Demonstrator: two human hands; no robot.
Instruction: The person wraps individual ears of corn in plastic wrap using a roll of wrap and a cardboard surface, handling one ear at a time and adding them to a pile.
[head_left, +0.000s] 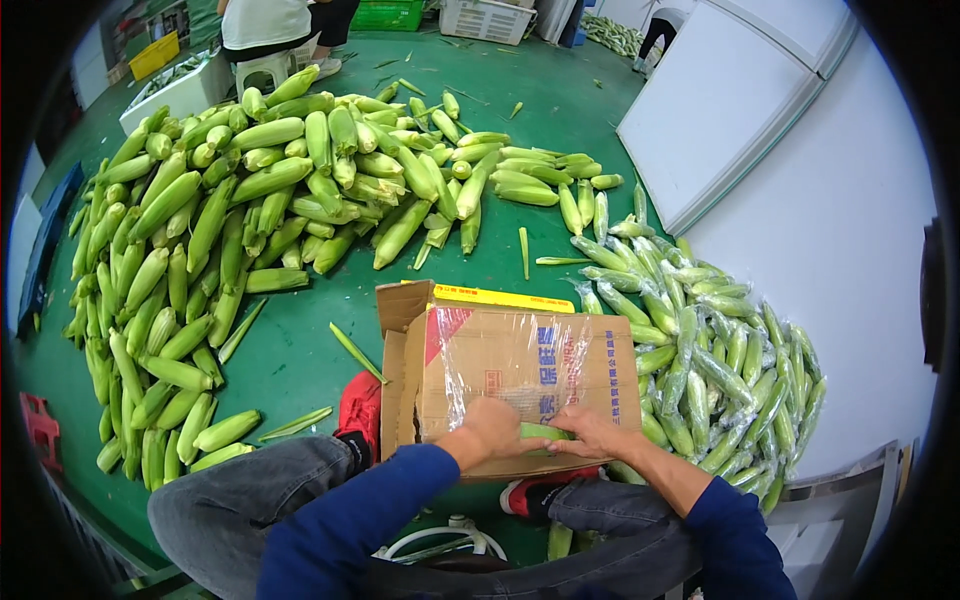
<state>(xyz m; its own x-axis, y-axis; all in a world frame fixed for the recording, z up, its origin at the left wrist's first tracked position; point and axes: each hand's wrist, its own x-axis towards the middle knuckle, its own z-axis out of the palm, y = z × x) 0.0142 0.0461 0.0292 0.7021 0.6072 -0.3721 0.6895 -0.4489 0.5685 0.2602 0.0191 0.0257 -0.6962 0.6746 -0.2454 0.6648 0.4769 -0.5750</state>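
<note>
An ear of corn in its green husk (543, 432) lies across the near part of a cardboard box (465, 345), between both hands. My left hand (491, 429) is curled at its left end, the thumb reaching along it. My right hand (589, 433) grips its right end with thumb and fingers. Clear plastic film (454, 375) covers part of the box top, and a yellow carton (510, 298) shows behind its far edge. Whether film is around the ear between my hands cannot be told.
A large heap of unwrapped corn (270, 180) spreads over the green floor at left and ahead. Film-wrapped ears (712, 367) are piled at right against a white panel (817, 225). A person (266, 30) sits on a stool (262, 69) beyond the heap, beside a white bin (180, 90).
</note>
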